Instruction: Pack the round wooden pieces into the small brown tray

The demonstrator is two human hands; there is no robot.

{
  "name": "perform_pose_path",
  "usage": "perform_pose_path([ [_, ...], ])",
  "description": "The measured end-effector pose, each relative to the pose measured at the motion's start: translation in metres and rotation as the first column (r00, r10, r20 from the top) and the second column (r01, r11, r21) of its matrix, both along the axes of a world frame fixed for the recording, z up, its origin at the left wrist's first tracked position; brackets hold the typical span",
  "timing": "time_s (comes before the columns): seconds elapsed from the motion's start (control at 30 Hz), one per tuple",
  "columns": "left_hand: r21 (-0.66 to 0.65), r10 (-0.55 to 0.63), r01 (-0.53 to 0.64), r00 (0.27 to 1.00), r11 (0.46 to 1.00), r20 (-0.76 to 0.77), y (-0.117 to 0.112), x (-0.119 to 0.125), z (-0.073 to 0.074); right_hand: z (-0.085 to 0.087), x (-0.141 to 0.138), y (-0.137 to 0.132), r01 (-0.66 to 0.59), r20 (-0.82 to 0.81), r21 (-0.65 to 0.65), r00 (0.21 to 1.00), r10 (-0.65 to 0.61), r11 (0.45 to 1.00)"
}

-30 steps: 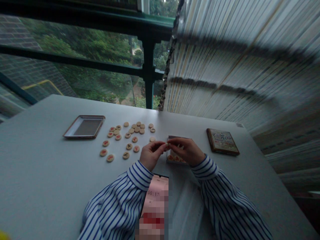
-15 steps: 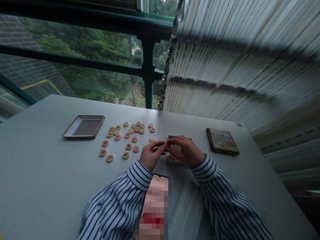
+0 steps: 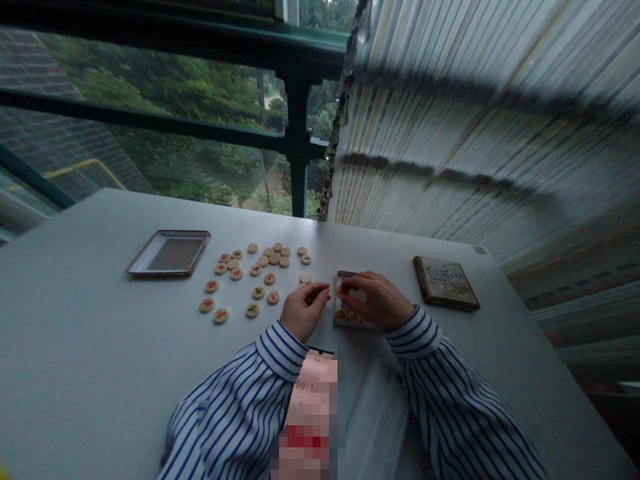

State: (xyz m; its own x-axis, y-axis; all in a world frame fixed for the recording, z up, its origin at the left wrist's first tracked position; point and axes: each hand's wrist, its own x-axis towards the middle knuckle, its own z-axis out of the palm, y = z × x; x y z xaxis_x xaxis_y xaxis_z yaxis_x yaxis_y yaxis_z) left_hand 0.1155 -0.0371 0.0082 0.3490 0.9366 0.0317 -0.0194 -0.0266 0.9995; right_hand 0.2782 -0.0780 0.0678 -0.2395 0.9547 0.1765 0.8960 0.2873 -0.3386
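Observation:
My right hand (image 3: 377, 300) pinches a round wooden Chinese chess piece (image 3: 341, 292) by its edge, just above the left part of a shallow open box (image 3: 337, 308). Along the near side of that box lie several pieces with red markings (image 3: 342, 315); the hand covers much of the rest. Left of the box, my left hand (image 3: 304, 312) is closed with thumb and forefinger drawn together, and no piece shows between them. Several loose Chinese chess pieces (image 3: 270, 279) are spread on the table beyond and left of my left hand, some marked red or black, others showing plain wood.
An open tray-like lid (image 3: 187, 270) sits at the left on the white table (image 3: 100, 333). To the right is a closed brown patterned box (image 3: 445, 281). A phone with a pink screen (image 3: 311, 373) and a clear plastic sheet (image 3: 377, 413) lie nearest me. Window and curtain border the table.
My hands were together at the fingertips and have parted. The right hand has moved slightly right, over the box, with the piece; the left has stayed almost in place.

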Motion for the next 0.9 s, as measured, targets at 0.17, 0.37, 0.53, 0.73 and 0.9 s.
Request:
perform_pose_path([
  [0.17,0.054,-0.014,0.018,0.998,0.998,-0.065,0.000,0.000,-0.007,-0.004,0.003,0.003,0.017,0.092,-0.081,0.996,-0.010,0.997],
  [0.37,0.152,-0.025,0.049,0.987,0.987,-0.158,-0.003,-0.001,0.000,-0.014,0.003,0.005,0.050,0.165,-0.119,0.986,-0.030,0.992],
  [0.53,0.269,-0.026,0.088,0.974,0.959,-0.224,-0.004,-0.001,0.000,-0.017,0.003,0.005,0.054,0.210,-0.143,0.977,-0.023,0.988],
  [0.73,0.313,-0.051,0.133,0.965,0.940,-0.258,-0.006,0.000,0.001,-0.017,0.002,0.005,0.063,0.233,-0.155,0.972,-0.026,0.986],
  [0.9,0.341,-0.058,0.154,0.960,0.928,-0.275,-0.006,0.000,0.001,-0.016,0.003,0.005,0.056,0.248,-0.189,0.969,-0.007,0.980],
])
